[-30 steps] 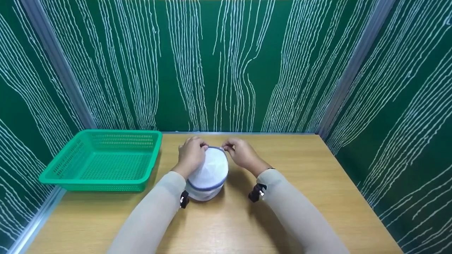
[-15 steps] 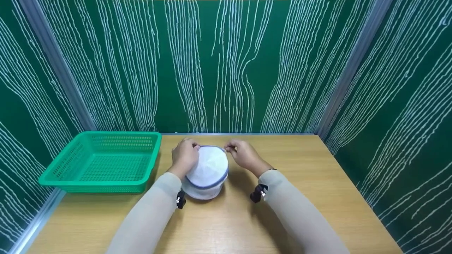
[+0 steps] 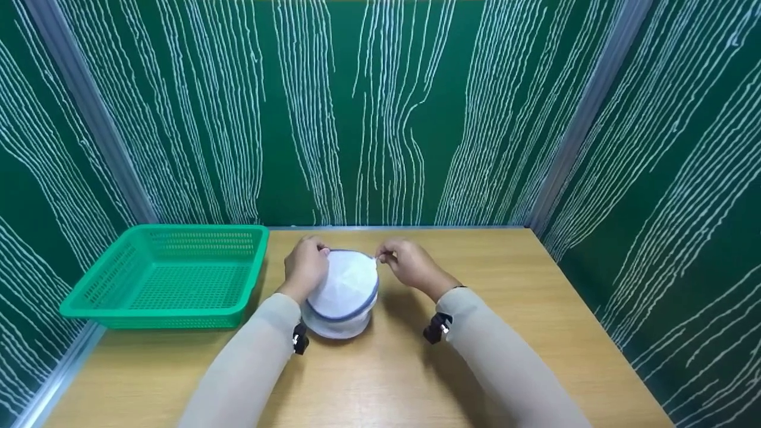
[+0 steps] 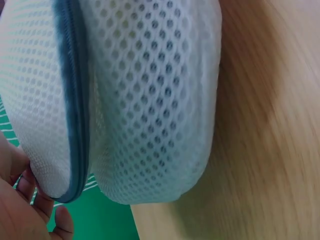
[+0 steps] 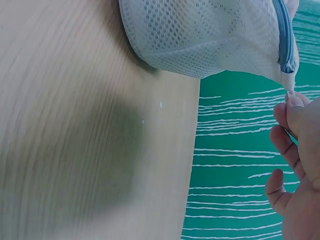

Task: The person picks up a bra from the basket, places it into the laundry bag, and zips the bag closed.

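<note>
A white mesh laundry bag [image 3: 345,284] with a blue-grey zipper [image 4: 74,100] around its round top stands on the table between my hands. Its top tilts toward me. My left hand [image 3: 305,268] pinches the far left edge of the top, thumb and fingers on the mesh. With thumb and forefinger, my right hand [image 3: 410,266] pinches a small white tab [image 5: 288,82] at the zipper's end, on the far right of the rim. The other right fingers curl loosely in the right wrist view. Whether the tab is the zipper's pull, I cannot tell.
A green plastic basket [image 3: 247,297] with slotted walls stands on the left of the wooden table [image 3: 505,333]. Green panels [image 3: 416,148] with wavy white lines rise behind the table and on both sides. Black wrist mounts [image 3: 437,328] sit at both cuffs.
My left hand has moved left along with the left side of the bag's top, so more of the top shows. The right hand has stayed nearly in place, still at the rim.
</note>
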Demonstrator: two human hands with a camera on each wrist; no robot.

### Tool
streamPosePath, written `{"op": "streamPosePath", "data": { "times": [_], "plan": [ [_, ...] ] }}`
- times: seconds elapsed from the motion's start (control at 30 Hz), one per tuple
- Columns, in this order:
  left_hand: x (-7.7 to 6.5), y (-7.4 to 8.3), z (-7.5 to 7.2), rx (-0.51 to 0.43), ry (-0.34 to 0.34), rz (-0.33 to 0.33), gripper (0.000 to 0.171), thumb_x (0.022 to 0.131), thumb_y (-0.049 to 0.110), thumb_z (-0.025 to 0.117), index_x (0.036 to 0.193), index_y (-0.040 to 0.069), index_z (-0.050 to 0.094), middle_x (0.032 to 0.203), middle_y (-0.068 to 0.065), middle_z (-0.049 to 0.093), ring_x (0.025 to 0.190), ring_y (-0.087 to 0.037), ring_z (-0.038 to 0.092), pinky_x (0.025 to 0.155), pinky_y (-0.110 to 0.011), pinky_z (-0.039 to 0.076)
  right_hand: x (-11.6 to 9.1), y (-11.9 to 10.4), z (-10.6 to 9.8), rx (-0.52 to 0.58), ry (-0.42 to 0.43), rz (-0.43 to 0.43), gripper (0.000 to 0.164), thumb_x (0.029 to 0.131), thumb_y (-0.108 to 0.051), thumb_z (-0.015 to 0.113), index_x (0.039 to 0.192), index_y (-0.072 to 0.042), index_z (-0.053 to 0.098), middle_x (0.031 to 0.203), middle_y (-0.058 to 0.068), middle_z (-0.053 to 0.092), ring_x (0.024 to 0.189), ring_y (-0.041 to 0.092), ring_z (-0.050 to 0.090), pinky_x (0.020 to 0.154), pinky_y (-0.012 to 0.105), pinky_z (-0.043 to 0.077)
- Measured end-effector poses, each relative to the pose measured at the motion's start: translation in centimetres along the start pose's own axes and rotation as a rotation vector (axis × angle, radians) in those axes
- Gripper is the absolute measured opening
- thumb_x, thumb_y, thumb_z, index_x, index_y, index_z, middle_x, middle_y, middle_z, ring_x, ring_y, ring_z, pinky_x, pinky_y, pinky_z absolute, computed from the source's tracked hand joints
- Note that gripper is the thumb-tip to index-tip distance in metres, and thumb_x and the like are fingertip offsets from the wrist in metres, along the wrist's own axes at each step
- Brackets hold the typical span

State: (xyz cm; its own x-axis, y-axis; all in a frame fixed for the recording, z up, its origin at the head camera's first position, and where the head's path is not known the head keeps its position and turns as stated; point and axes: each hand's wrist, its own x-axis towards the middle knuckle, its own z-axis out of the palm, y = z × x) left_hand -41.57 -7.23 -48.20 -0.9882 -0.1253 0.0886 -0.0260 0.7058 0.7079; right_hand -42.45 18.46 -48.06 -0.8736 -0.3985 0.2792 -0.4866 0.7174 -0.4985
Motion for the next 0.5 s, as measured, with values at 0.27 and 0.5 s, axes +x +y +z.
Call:
{"op": "streamPosePath", "data": {
  "times": [0.27, 0.5],
  "plan": [
    [-0.4, 0.0, -0.6, -0.012, -0.022, 0.012, 0.023, 0.117, 0.025, 0.063, 0.127, 0.012, 0.079, 0.137, -0.010, 0.076, 0.134, -0.034, 0.070, 0.125, -0.059, 0.047, -0.3, 0.0, -0.1, -0.006, -0.019, -0.035, 0.013, 0.110, -0.004, 0.071, 0.111, -0.008, 0.083, 0.114, 0.008, 0.084, 0.115, 0.027, 0.079, 0.107, 0.046, 0.065],
    [-0.6, 0.1, -1.3, -0.058, -0.089, -0.006, 0.034, 0.117, 0.033, 0.061, 0.142, 0.014, 0.075, 0.145, -0.012, 0.071, 0.137, -0.034, 0.067, 0.118, -0.054, 0.058, -0.6, 0.3, -0.6, 0.046, -0.054, -0.004, 0.015, 0.111, -0.006, 0.071, 0.115, -0.011, 0.085, 0.116, 0.007, 0.085, 0.114, 0.025, 0.080, 0.106, 0.044, 0.066]
  ]
}}
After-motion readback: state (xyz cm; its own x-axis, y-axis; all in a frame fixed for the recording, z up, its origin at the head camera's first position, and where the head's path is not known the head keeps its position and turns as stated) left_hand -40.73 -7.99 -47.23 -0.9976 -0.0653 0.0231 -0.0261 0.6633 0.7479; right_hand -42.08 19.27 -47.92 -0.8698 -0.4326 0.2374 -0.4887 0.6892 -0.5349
